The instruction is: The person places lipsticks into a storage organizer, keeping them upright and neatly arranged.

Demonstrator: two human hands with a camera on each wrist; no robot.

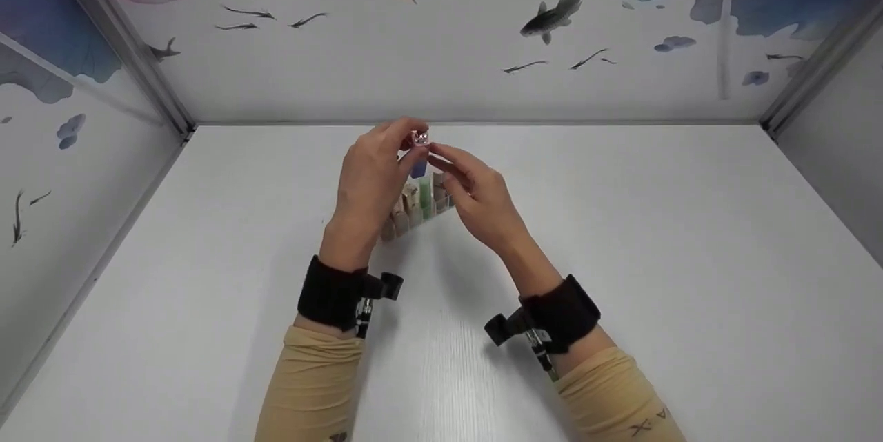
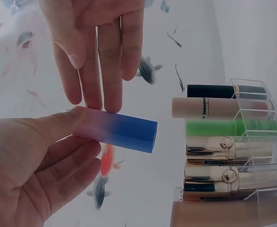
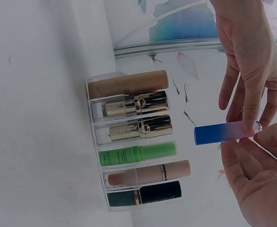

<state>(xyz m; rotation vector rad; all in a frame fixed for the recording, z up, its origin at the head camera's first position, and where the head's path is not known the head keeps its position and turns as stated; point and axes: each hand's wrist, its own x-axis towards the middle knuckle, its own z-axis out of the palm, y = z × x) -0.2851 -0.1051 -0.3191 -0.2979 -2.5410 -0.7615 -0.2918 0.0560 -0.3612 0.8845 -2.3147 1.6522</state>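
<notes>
A slim lipstick-like tube (image 2: 124,132), fading from pink to blue, is held in the air; its shiny faceted end (image 1: 421,138) shows in the head view. My left hand (image 1: 369,169) pinches the pink part between thumb and fingers, and the blue end sticks out free. My right hand (image 1: 486,204) is beside it, fingers fairly straight, fingertips at the tube's pink part. In the left wrist view the right thumb stands apart from the tube. Below the hands stands a clear holder (image 3: 95,137) with a row of cosmetic tubes, partly hidden by the hands in the head view.
The holder carries a green tube (image 3: 138,153), a tan tube (image 3: 129,84), a pale pink tube (image 3: 150,174), a dark tube (image 3: 157,191) and two gold ones. A white table (image 1: 655,256) lies beneath, with fish-printed panels (image 1: 448,49) behind and at the sides.
</notes>
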